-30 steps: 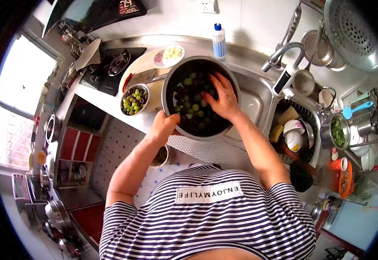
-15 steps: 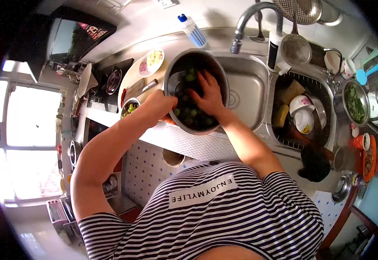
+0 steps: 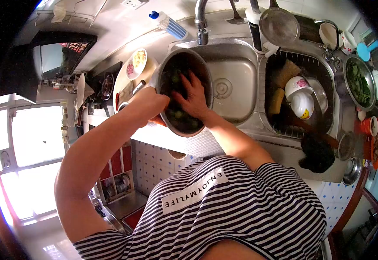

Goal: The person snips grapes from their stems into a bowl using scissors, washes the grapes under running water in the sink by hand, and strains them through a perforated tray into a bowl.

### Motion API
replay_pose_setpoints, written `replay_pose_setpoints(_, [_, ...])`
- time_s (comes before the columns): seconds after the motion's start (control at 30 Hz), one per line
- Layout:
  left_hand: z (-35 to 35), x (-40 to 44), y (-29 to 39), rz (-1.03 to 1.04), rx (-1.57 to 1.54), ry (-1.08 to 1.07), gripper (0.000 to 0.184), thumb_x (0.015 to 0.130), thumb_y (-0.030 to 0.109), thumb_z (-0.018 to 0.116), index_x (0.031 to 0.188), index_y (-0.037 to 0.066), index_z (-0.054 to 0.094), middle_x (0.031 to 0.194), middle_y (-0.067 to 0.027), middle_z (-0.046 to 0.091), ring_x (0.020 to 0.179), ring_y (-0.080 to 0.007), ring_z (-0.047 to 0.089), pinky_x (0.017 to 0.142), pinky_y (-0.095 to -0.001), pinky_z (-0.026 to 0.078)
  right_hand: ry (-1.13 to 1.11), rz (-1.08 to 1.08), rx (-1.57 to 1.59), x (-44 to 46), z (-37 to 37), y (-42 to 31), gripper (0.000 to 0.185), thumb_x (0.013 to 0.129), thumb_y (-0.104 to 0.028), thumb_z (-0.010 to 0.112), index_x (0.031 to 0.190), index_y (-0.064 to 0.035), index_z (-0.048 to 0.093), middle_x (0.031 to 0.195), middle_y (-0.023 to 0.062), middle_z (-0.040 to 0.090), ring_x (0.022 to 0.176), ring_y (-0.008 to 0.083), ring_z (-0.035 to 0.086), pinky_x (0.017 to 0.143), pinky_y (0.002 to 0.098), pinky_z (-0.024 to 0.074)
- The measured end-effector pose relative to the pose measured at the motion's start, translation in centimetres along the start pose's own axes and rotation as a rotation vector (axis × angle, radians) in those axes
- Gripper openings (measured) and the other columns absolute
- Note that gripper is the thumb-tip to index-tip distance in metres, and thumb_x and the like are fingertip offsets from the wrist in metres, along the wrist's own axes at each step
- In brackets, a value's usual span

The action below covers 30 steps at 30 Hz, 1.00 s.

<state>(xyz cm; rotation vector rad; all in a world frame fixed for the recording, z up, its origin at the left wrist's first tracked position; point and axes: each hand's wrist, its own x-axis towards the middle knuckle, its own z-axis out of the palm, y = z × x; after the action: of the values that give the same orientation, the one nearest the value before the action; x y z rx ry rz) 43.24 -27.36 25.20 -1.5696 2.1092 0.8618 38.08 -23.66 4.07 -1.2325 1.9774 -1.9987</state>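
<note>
A deep metal pot (image 3: 209, 108) is tilted over the counter beside the left sink basin. Dark water and round green pieces (image 3: 178, 115) lie inside, too dim to name exactly. My left hand (image 3: 152, 104) is closed on the pot's left rim. My right hand (image 3: 192, 95) is inside the pot, fingers spread over the green pieces. Left of the pot, a round cutting board (image 3: 121, 82) carries a white dish (image 3: 133, 74) of chopped yellow and pink food. A knife handle (image 3: 138, 86) shows near my left forearm.
The sink basin (image 3: 236, 86) lies right of the pot under the faucet (image 3: 202, 26). A blue-capped bottle (image 3: 169, 26) stands behind. The right basin holds bowls (image 3: 301, 104) and a sponge (image 3: 276, 102). A bowl of leafy greens (image 3: 358, 82) sits far right.
The view has shifted, so the sink and counter sit differently in frame. The pot looks more steeply tilted. Both hands stay at the pot, and my left arm now hides most of a small bowl.
</note>
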Motion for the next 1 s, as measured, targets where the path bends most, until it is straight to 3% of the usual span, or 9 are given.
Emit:
replay_pose_setpoints(0.1, [0.4, -1.9, 2.2, -0.130, -0.110, 0.068, 0.028, 0.074, 0.011, 0.053, 0.090, -0.013, 0.057, 0.086, -0.0231, 0.062, 0.070, -0.0289, 0.066, 0.055, -0.0349, 0.052, 0.027, -0.020, 0.011, 0.3, -0.5, -0.5, 0.062, 0.076, -0.032, 0.063, 0.129, -0.0077, 0.043, 0.133, 0.0267, 0.032, 0.120, 0.0418, 0.034, 0.101, 0.0458, 0.0269])
replay_pose_setpoints(0.4, [0.9, -2.4, 3.8, -0.075, -0.063, 0.052, 0.030, 0.074, 0.006, 0.051, 0.091, -0.017, 0.054, 0.087, -0.0254, 0.060, 0.070, -0.0330, 0.066, 0.054, -0.0361, 0.056, 0.030, 0.034, -0.008, 0.6, -0.8, -0.3, 0.063, 0.077, -0.035, 0.060, 0.130, -0.0073, 0.041, 0.134, 0.0258, 0.031, 0.121, 0.0415, 0.033, 0.102, 0.0460, 0.0257])
replay_pose_setpoints(0.53, [1.1, -3.8, 5.3, -0.079, 0.039, 0.108, 0.032, 0.073, 0.005, 0.051, 0.094, -0.019, 0.053, 0.090, -0.0261, 0.059, 0.070, -0.0347, 0.065, 0.054, -0.0373, 0.057, 0.046, 0.045, 0.005, 0.4, -0.7, -0.1, 0.065, 0.075, -0.039, 0.062, 0.128, -0.0064, 0.042, 0.133, 0.0272, 0.031, 0.119, 0.0436, 0.034, 0.098, 0.0504, 0.0270])
replay_pose_setpoints(1.0, [1.1, -1.9, 4.2, -0.108, -0.103, -0.028, 0.034, 0.077, 0.009, 0.050, 0.097, -0.019, 0.051, 0.092, -0.0273, 0.060, 0.069, -0.0351, 0.065, 0.052, -0.0365, 0.057, 0.064, 0.043, 0.023, 0.2, -0.6, 0.2, 0.065, 0.075, -0.038, 0.063, 0.128, -0.0076, 0.042, 0.132, 0.0288, 0.032, 0.118, 0.0446, 0.035, 0.097, 0.0511, 0.0276])
